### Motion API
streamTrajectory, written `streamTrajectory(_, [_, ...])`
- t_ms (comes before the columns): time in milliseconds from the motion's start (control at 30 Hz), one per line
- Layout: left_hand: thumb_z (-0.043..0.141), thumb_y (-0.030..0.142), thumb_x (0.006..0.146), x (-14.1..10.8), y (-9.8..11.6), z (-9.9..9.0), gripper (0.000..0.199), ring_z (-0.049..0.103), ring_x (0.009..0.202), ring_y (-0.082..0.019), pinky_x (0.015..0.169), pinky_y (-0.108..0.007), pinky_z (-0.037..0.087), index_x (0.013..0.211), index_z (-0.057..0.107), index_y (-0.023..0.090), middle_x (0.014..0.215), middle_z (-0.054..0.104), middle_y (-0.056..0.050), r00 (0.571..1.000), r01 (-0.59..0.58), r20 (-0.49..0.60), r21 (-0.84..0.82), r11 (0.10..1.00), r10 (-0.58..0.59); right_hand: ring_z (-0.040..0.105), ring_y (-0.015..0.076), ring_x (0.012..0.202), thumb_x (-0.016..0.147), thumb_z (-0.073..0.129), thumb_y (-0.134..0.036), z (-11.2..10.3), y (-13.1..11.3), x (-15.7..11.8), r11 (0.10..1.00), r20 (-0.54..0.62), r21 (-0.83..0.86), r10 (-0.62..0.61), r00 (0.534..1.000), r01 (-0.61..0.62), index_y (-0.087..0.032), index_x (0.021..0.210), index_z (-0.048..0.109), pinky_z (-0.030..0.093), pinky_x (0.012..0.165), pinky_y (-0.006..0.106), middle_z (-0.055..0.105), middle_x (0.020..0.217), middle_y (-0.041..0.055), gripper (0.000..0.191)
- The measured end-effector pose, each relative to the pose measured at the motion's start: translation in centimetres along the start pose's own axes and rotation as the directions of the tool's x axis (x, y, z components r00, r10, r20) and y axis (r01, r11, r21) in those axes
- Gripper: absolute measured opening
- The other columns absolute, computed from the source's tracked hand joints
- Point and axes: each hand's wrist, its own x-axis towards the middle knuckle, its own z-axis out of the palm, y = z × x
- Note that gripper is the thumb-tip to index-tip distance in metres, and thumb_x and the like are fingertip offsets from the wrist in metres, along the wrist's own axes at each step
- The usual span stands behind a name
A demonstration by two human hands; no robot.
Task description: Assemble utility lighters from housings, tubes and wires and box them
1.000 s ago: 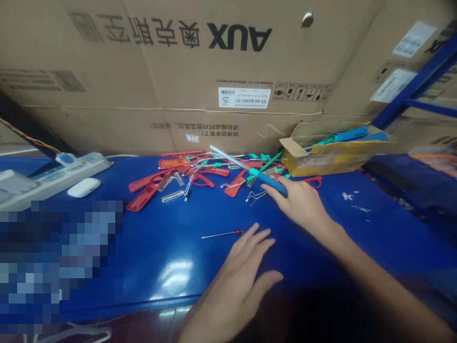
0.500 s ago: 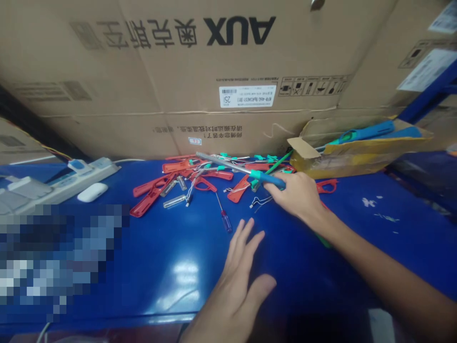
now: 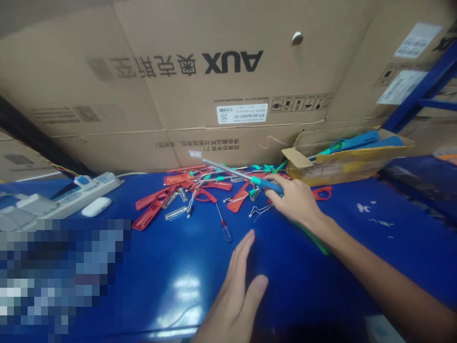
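Observation:
A blue long-nosed lighter (image 3: pixel 268 185) with a green collar and a thin metal tube is gripped in my right hand (image 3: pixel 294 197). Its tube points left, over a pile of lighter parts. My left hand (image 3: pixel 238 278) hovers above the front of the table, empty, thumb apart from the fingers. Just beyond its fingertips lies a screwdriver (image 3: pixel 226 231) with a dark, see-through handle. Red lighter casings (image 3: pixel 154 212), clear fuel tanks (image 3: pixel 176 213) and thin white wires (image 3: pixel 259 209) are spread behind it. A green stick-like piece (image 3: pixel 314 239) is partly hidden under my right forearm.
At the back right, an open cardboard box (image 3: pixel 342 170) holds blue lighters (image 3: pixel 357 141). A power strip (image 3: pixel 80 195) and white earbud case (image 3: pixel 96 206) are at the left. A large carton (image 3: pixel 160 100) walls off the back. White scraps (image 3: pixel 363 208) lie at the right.
The view has tilted up slightly, so the scene sits lower. My left hand's fingers have drawn closer together and it has turned more edge-on. My right hand still holds the lighter.

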Motion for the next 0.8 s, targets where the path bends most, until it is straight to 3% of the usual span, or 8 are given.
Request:
streamTrajectory(100, [0.045, 0.049, 0.103, 0.0, -0.3, 0.1, 0.061, 0.024, 0.155, -0.03, 0.128, -0.05, 0.021, 0.159, 0.031, 0.031, 0.167, 0.03, -0.006, 1.0, 0.016, -0.004, -0.018, 1.0, -0.016, 0.072, 0.0281, 0.08, 0.087, 0.053, -0.041, -0.2, 0.1, 0.1, 0.999, 0.005, 0.052, 0.016, 1.0, -0.016, -0.028, 0.12, 0.073, 0.045, 0.069, 0.033, 0.08, 0.089, 0.0073, 0.041])
streamTrajectory(233, [0.047, 0.051, 0.102, 0.2, -0.3, 0.1, 0.061, 0.03, 0.153, -0.031, 0.126, -0.051, 0.025, 0.158, 0.033, 0.032, 0.166, 0.033, -0.007, 1.0, -0.012, -0.003, -0.055, 0.998, 0.012, 0.071, 0.0255, 0.075, 0.088, 0.049, -0.035, -0.2, 0.1, 0.1, 0.988, -0.007, 0.15, 0.022, 1.0, -0.021, -0.024, 0.101, 0.079, 0.041, 0.065, 0.03, 0.078, 0.08, 0.0066, 0.034])
streamTrajectory(433, [0.041, 0.059, 0.101, 1.1, -0.5, 0.3, 0.063, 0.046, 0.144, -0.035, 0.12, -0.059, 0.032, 0.157, 0.033, 0.031, 0.161, 0.042, -0.011, 0.996, -0.094, -0.013, -0.125, 0.988, 0.093, 0.064, 0.0193, 0.065, 0.092, 0.046, -0.04, -0.7, 0.5, 0.3, 0.986, -0.071, 0.16, 0.062, 0.996, -0.05, -0.022, 0.087, 0.077, 0.037, 0.061, 0.027, 0.071, 0.068, 0.002, 0.036])
streamTrajectory(567, [0.043, 0.058, 0.1, 1.1, -0.6, 0.4, 0.06, 0.049, 0.141, -0.034, 0.12, -0.059, 0.034, 0.155, 0.035, 0.034, 0.159, 0.043, -0.01, 0.993, -0.121, -0.033, -0.151, 0.981, 0.118, 0.063, 0.0197, 0.065, 0.091, 0.044, -0.041, -2.2, 1.3, 0.8, 0.986, -0.122, 0.138, 0.109, 0.987, -0.092, -0.02, 0.074, 0.074, 0.035, 0.058, 0.027, 0.068, 0.064, 0.0036, 0.04])
streamTrajectory(667, [0.044, 0.057, 0.1, 0.8, -0.5, 0.3, 0.06, 0.049, 0.141, -0.034, 0.12, -0.057, 0.035, 0.155, 0.034, 0.034, 0.159, 0.043, -0.011, 0.991, -0.133, -0.026, -0.148, 0.98, 0.131, 0.067, 0.0239, 0.073, 0.089, 0.049, -0.042, -3.6, 2.2, 0.8, 0.992, -0.121, 0.066, 0.119, 0.986, -0.112, -0.021, 0.089, 0.079, 0.039, 0.062, 0.029, 0.074, 0.074, 0.0059, 0.036])
streamTrajectory(733, [0.044, 0.057, 0.101, 0.6, -0.5, 0.3, 0.06, 0.049, 0.141, -0.034, 0.119, -0.057, 0.036, 0.155, 0.033, 0.034, 0.16, 0.042, -0.011, 0.99, -0.14, -0.024, -0.146, 0.979, 0.138, 0.071, 0.0264, 0.082, 0.09, 0.051, -0.043, -4.1, 2.9, 0.4, 0.992, -0.056, -0.029, 0.118, 0.991, -0.12, -0.025, 0.107, 0.078, 0.043, 0.067, 0.031, 0.078, 0.086, 0.007, 0.038])
streamTrajectory(800, [0.043, 0.056, 0.101, 0.5, -0.5, 0.3, 0.06, 0.049, 0.141, -0.034, 0.119, -0.057, 0.037, 0.155, 0.032, 0.033, 0.16, 0.042, -0.012, 0.99, -0.144, -0.024, -0.145, 0.979, 0.142, 0.073, 0.0274, 0.088, 0.091, 0.05, -0.044, -3.9, 3.3, -0.1, 0.986, 0.037, -0.109, 0.129, 0.991, -0.124, -0.027, 0.114, 0.078, 0.046, 0.069, 0.031, 0.08, 0.095, 0.0078, 0.04])
